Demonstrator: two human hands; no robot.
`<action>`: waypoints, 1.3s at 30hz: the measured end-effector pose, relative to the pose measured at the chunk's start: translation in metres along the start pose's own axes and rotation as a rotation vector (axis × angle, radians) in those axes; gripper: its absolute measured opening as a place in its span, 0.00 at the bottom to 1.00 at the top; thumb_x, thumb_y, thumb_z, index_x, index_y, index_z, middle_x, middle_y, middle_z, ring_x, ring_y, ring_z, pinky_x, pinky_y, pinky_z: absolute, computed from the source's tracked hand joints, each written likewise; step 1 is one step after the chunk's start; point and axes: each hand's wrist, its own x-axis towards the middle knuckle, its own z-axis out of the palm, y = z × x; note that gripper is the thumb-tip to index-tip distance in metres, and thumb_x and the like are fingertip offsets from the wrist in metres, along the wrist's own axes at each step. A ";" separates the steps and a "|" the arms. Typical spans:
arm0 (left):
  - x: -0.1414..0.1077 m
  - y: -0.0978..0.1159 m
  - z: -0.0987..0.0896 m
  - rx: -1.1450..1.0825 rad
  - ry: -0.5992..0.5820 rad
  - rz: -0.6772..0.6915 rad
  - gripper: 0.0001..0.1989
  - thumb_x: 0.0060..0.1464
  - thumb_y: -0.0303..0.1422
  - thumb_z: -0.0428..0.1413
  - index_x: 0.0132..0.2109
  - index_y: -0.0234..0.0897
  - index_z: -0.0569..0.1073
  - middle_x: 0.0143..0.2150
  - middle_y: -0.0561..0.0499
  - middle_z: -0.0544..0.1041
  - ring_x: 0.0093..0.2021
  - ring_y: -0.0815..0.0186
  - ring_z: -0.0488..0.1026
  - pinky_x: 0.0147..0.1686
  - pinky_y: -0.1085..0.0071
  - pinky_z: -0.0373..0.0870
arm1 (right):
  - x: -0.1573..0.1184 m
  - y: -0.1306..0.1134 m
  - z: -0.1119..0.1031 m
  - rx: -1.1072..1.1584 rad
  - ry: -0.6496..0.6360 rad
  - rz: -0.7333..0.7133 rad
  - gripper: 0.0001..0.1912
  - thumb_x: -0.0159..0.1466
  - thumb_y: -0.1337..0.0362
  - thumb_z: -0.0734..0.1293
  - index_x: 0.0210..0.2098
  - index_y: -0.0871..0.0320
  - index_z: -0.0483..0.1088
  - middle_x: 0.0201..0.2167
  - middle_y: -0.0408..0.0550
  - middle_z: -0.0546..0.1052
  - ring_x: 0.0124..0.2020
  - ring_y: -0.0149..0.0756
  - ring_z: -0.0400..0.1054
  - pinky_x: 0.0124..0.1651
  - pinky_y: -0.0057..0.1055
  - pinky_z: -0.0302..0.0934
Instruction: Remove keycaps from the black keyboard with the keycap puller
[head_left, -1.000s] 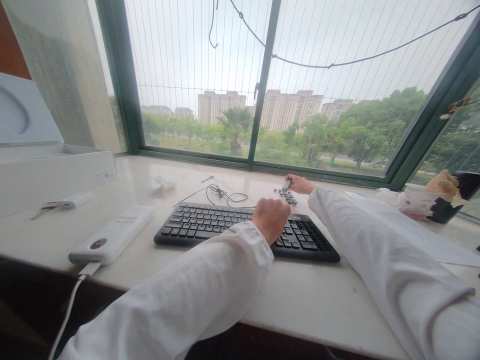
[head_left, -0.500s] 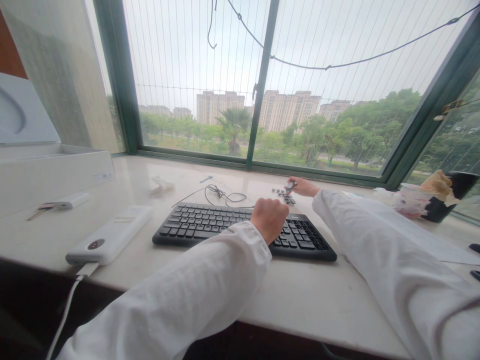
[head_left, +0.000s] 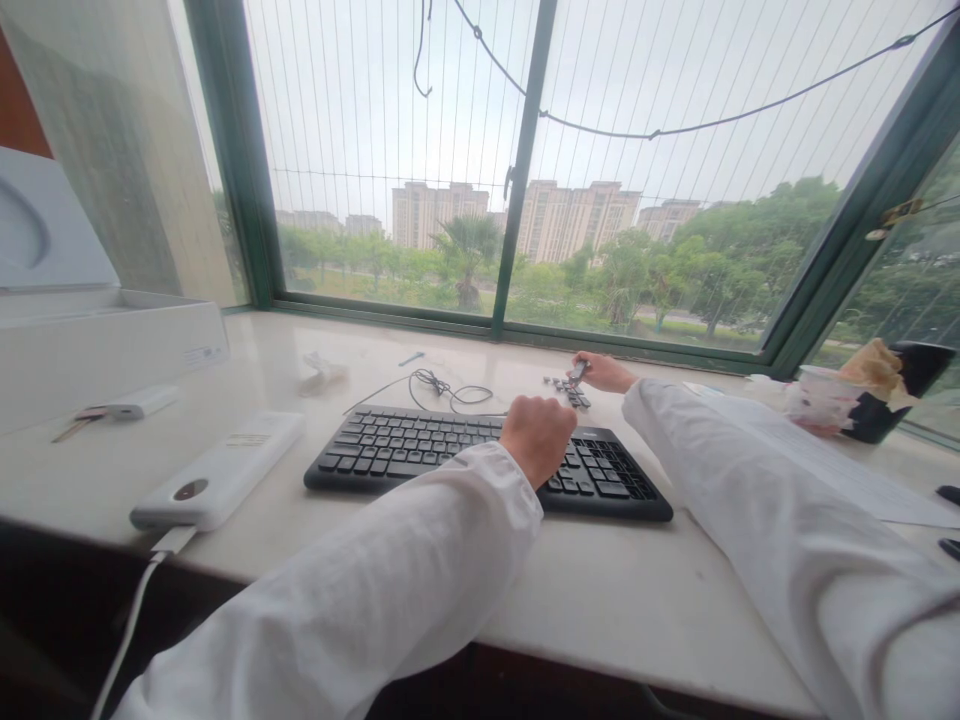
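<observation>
A black keyboard (head_left: 420,441) lies flat on the white tabletop. My left hand (head_left: 537,435) is closed in a fist and rests over the right-middle part of the keys; its palm side is hidden, so anything inside it does not show. Bare key slots appear at the keyboard's right end. Behind the keyboard, my right hand (head_left: 602,371) pinches a small dark grey piece (head_left: 579,371), too small to name. Just below and beside that hand, several loose keycaps (head_left: 576,396) lie on the table.
A coiled black cable (head_left: 442,385) lies behind the keyboard. To the left are a white power bank (head_left: 225,470) with a cable, a small white device (head_left: 144,402) and an open white box (head_left: 112,350). On the right are a sheet of paper (head_left: 832,460) and a black container (head_left: 874,420).
Very little differs. The piece in my right hand has tilted or shifted slightly over the loose keycaps. My left hand has stayed on the keyboard.
</observation>
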 end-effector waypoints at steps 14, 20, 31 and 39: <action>0.000 0.000 0.001 -0.002 0.008 0.007 0.08 0.56 0.23 0.51 0.35 0.32 0.76 0.32 0.42 0.79 0.37 0.56 0.79 0.33 0.65 0.72 | -0.004 -0.006 -0.001 0.059 0.004 -0.006 0.11 0.57 0.57 0.69 0.36 0.55 0.69 0.30 0.48 0.80 0.30 0.35 0.69 0.34 0.28 0.57; -0.001 -0.001 -0.003 -0.001 -0.039 -0.021 0.08 0.57 0.23 0.52 0.37 0.32 0.77 0.34 0.41 0.78 0.41 0.58 0.78 0.39 0.67 0.72 | -0.010 -0.007 -0.004 0.226 -0.002 0.059 0.20 0.62 0.49 0.65 0.46 0.56 0.65 0.30 0.48 0.81 0.28 0.33 0.68 0.33 0.28 0.58; 0.001 -0.006 0.002 0.006 -0.037 -0.018 0.12 0.59 0.24 0.48 0.38 0.32 0.77 0.34 0.41 0.78 0.40 0.57 0.78 0.38 0.65 0.70 | -0.093 -0.051 -0.048 0.266 0.227 -0.052 0.36 0.64 0.36 0.53 0.38 0.58 0.79 0.24 0.47 0.75 0.29 0.35 0.68 0.34 0.30 0.55; 0.000 -0.003 0.003 -0.058 -0.009 0.055 0.15 0.63 0.33 0.46 0.37 0.36 0.77 0.37 0.45 0.79 0.35 0.61 0.76 0.34 0.68 0.66 | -0.147 -0.073 -0.056 0.571 0.256 -0.011 0.34 0.63 0.37 0.56 0.29 0.61 0.75 0.21 0.47 0.73 0.24 0.31 0.65 0.29 0.28 0.55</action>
